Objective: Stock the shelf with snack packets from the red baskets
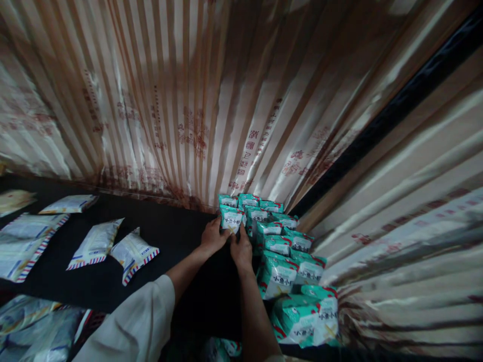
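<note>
A green and white snack bag (232,220) with dark printed characters is held upright between both of my hands at the far side of the black table. My left hand (214,236) grips its lower left side, and my right hand (241,246) closes on its lower right side. Right behind it stands another green bag (228,201). To the right, several matching snack bags (279,274) stand close together in rows that run toward me. The fingertips behind the held bag are hidden.
On the left of the black table (169,216) lie several white bags (96,241) with red and blue striped edges. More packages (41,327) sit at the lower left. Striped printed curtains (188,100) hang behind and at the right, with a dark slanting bar (377,120).
</note>
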`<control>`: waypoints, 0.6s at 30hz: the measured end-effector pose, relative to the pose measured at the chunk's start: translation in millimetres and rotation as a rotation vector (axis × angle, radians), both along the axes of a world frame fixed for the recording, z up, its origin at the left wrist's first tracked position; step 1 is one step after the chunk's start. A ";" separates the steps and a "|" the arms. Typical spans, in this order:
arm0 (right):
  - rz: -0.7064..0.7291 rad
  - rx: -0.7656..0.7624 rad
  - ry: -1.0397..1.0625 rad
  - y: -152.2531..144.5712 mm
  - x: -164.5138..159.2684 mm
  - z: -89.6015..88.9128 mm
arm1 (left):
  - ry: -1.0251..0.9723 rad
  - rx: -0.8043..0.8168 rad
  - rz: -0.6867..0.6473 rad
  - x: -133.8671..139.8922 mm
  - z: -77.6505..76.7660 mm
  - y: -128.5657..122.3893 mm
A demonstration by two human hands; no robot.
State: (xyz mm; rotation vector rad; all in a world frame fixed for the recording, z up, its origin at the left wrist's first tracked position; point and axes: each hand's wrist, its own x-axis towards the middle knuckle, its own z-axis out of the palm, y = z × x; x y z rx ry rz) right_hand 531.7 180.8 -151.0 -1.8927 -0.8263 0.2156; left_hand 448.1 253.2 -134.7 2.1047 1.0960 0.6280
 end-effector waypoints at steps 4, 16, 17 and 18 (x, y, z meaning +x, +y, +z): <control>-0.017 -0.036 -0.001 1.1 0.2 -1.7 | 0.009 0.015 0.004 -2.0 -2.6 -1.5; -0.050 -0.064 -0.188 -49.8 -43.8 11.5 | -0.055 0.026 0.095 -45.6 -0.3 -45.7; -0.047 -0.048 -0.196 -60.8 -51.6 11.8 | -0.092 0.031 0.096 -53.8 -1.2 -56.1; -0.034 -0.030 -0.200 -73.3 -60.2 11.8 | -0.139 0.043 0.089 -63.0 -1.9 -68.3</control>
